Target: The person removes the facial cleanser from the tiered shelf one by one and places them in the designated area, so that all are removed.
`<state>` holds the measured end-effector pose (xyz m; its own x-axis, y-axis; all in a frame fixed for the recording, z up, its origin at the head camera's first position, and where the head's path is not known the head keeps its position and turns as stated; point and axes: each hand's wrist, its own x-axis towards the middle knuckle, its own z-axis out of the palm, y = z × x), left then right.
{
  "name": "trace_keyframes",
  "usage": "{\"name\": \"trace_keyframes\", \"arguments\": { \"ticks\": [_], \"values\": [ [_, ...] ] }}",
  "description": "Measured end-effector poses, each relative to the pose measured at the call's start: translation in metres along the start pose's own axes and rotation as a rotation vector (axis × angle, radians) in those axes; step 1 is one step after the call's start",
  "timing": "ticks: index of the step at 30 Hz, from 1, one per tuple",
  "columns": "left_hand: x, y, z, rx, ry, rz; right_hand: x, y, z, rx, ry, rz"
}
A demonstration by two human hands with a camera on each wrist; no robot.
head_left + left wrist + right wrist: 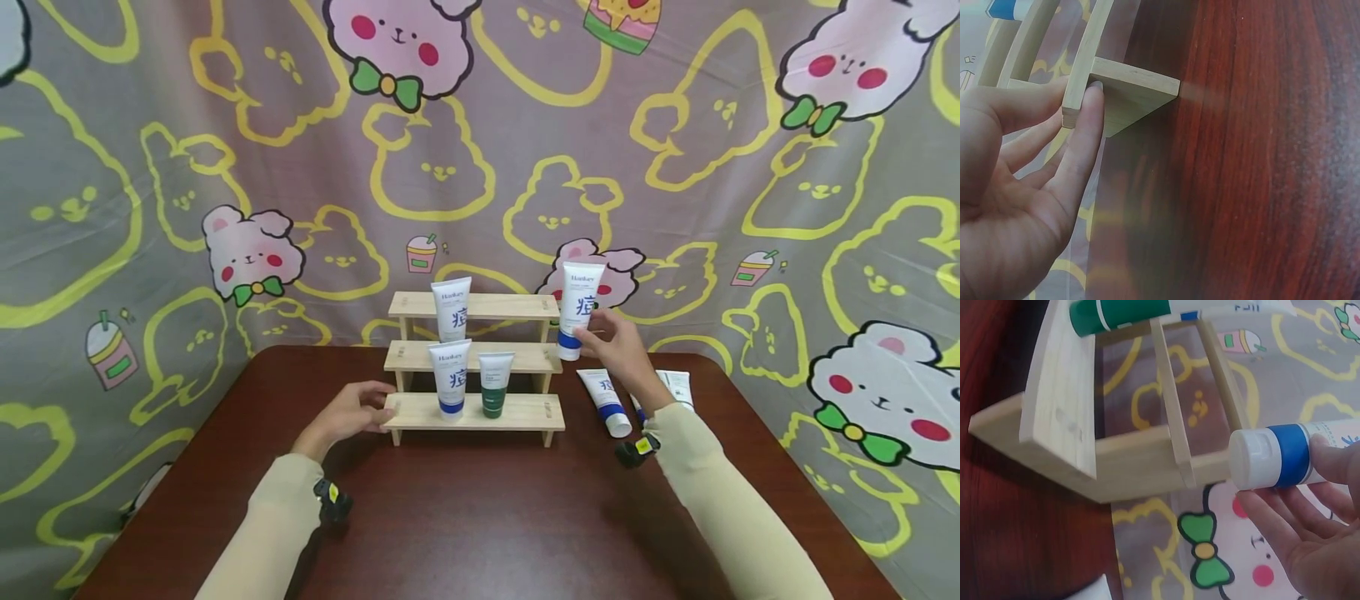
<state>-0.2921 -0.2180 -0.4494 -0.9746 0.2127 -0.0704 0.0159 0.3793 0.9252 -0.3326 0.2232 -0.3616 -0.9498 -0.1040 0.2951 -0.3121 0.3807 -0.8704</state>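
Note:
A three-step wooden display rack stands on the table. My left hand pinches the left end of its lowest board, thumb above and finger below in the left wrist view. In my right hand a white tube with a blue band is held upright, cap down, beside the rack's upper right end. The right wrist view shows thumb and fingers round the tube near its cap. On the lowest step stand a white-and-blue tube and a smaller green-and-white tube. Another white tube stands higher up, its base hidden.
Right of the rack a white-and-blue tube lies on the dark red table. A white tube lies farther right, partly behind my right forearm. A cartoon-print cloth hangs behind the table.

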Motion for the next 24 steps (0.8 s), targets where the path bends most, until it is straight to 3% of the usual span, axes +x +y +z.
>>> {"name": "trace_keyframes", "arguments": {
  "ticks": [13, 24],
  "values": [
    [0.0, 0.0, 0.0, -0.002, 0.0, -0.006, -0.009, 0.014, -0.042, -0.041, 0.006, 0.01],
    [0.001, -0.001, 0.0, -0.02, 0.006, -0.006, -0.017, 0.027, -0.063, -0.088, 0.004, 0.084]
  ]
}}
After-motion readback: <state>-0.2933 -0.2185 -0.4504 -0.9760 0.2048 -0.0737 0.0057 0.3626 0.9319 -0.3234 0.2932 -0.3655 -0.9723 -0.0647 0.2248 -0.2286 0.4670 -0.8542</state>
